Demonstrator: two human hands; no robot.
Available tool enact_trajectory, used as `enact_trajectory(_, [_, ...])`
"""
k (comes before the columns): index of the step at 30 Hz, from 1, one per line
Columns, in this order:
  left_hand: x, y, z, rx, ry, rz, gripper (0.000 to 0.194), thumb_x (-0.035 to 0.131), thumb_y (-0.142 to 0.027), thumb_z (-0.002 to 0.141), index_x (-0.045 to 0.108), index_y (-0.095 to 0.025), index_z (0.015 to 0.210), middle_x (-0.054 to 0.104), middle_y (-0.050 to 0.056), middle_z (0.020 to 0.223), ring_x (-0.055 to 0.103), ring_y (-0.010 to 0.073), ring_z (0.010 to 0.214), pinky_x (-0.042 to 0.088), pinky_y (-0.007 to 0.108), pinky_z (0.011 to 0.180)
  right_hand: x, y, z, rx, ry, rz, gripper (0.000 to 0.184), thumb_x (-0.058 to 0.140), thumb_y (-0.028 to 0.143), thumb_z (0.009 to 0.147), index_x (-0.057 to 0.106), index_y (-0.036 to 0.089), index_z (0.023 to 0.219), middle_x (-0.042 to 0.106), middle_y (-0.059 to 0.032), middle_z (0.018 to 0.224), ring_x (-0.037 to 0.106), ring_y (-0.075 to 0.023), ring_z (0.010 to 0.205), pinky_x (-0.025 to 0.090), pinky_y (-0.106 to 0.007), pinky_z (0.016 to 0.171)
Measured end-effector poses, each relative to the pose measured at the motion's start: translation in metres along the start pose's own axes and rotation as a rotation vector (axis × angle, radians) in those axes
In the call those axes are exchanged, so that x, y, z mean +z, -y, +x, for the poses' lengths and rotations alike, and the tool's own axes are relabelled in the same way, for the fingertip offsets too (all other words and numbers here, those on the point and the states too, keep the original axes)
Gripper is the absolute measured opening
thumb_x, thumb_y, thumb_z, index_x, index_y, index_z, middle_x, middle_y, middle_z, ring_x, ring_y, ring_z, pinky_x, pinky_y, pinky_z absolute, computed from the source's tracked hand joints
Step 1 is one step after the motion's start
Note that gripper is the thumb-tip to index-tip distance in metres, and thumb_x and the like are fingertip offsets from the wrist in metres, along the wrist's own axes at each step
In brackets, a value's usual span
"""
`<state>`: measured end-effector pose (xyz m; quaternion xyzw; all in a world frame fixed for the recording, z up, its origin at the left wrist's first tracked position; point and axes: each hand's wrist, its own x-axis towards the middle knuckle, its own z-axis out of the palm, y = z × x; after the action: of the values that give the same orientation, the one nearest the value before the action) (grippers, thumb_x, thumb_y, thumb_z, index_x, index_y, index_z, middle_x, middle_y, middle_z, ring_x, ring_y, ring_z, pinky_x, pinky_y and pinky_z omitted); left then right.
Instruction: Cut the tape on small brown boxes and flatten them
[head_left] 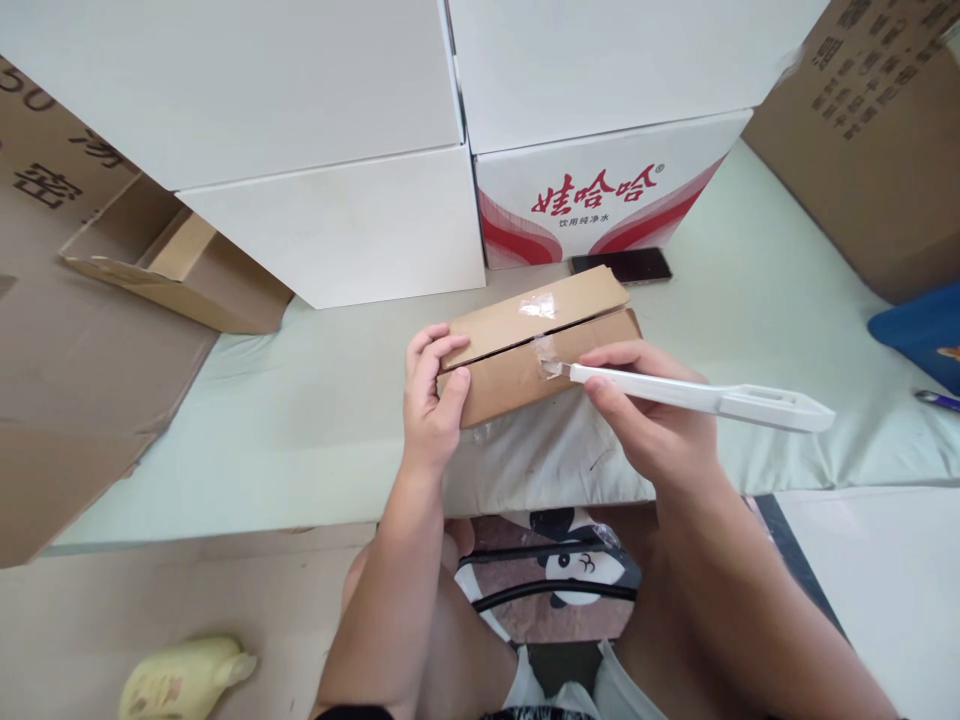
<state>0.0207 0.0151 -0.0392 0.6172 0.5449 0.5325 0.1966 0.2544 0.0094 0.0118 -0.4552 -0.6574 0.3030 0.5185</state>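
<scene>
Brown corrugated cardboard makes up the small carton (499, 392) lying on the pale green cloth (337, 430), between your two hands and tilted slightly up towards the right. Your left hand (435, 405) is clamped around its left end, fingers over the far flap (495, 327) and thumb pressing the near flap (506, 375). Your right hand (667, 425) grips a white snap-off utility knife (652, 388), its handle running out past your fingers to the right. The blade (556, 369) is out and meets the clear tape (546, 350) on the near flap, just left of your right fingertips.

As for progress, a dark gap runs between the flaps, and the far flap carries its own patch of crumpled clear tape (538, 306), so the tape across the seam looks parted. Both flaps lie nearly flat, the carton is unopened, and you cannot see inside it. Whether any tape holds at the ends is unclear.

Beyond your hands, a black smartphone (637, 265) lies behind the carton, beside the white water carton with red lettering (600, 195). Past your left hand sits an open brown box (217, 285).
</scene>
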Motion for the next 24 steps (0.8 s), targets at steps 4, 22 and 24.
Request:
enact_trajectory(4, [0.0001,0.0001,0.0000,-0.003,0.000,0.009,0.043,0.056,-0.060,0.097,0.070,-0.026,0.119,0.059,0.011,0.138,0.055,0.0308,0.138,0.045,0.049,0.121,0.0000,-0.0004,-0.0001,-0.009,0.003,-0.001,0.005,0.072,0.028,0.091,0.076,0.024,0.091,0.081,-0.0014,0.086,0.073,-0.0168,0.075,0.059,-0.029,0.069])
enact_trajectory(22, [0.0011,0.0020,-0.0002,0.007,-0.014,-0.029,0.037,0.060,-0.055,0.097,0.072,-0.027,0.118,0.060,0.010,0.137,0.055,0.0297,0.137,0.047,0.047,0.119,0.0006,-0.0007,-0.0004,-0.027,0.005,0.015,0.002,0.074,0.026,0.092,0.075,0.025,0.092,0.081,0.0010,0.087,0.073,-0.0140,0.077,0.057,-0.025,0.069])
enact_trajectory(24, [0.0012,0.0022,-0.0003,0.007,-0.015,-0.025,0.038,0.059,-0.055,0.097,0.071,-0.026,0.118,0.060,0.010,0.137,0.055,0.0300,0.137,0.047,0.048,0.119,0.0005,-0.0007,-0.0008,-0.027,0.004,0.014,0.002,0.073,0.026,0.092,0.075,0.025,0.092,0.081,0.0007,0.088,0.074,-0.0144,0.077,0.058,-0.026,0.069])
